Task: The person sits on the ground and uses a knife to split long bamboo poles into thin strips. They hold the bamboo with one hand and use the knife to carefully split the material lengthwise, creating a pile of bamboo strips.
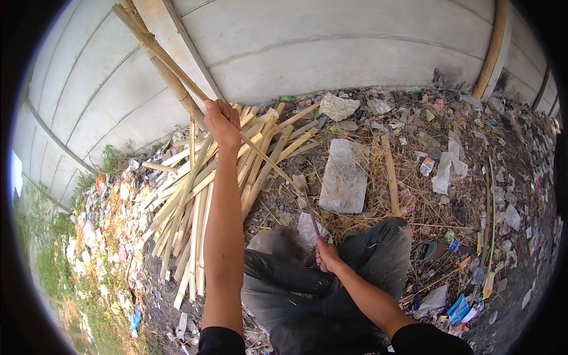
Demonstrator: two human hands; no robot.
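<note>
Wall: pale concrete panels [367, 35] across the top of my feed, bent and cut off by the dark round rim.
Ground: dark soil [158, 290] under straw and litter; toward the right edge it blurs into scraps I can't sort.
Heap: split bamboo strips [192, 236] piled left of the knees, ends crossing; the left forearm covers part of the middle.
Legs: dark trousers [290, 278], folded low, cut off by the lower edge.
Bamboo pole: round pole [179, 92] by the wall, top out of my view, foot hidden behind heap and hand.
Worked piece: long bamboo strip [269, 160] slanting from upper left, over the heap, down to the knife; its lower end is hard for me to make out.
Slab: flat pale stone [344, 176] just ahead of the knees.
Rock: rough whitish lump [339, 107] beyond the slab, near the wall.
Left grip: raised fist [223, 124], fingers closed around the strip.
Right grip: fingers [326, 254] clamped on the knife handle, hiding most of it.
Knife: narrow grey blade [311, 210] pointing up to the strip's lower end; contact, I can't tell.
Packet: blue wrapper [458, 309], crumpled, lower right; contents hidden from me.
</note>
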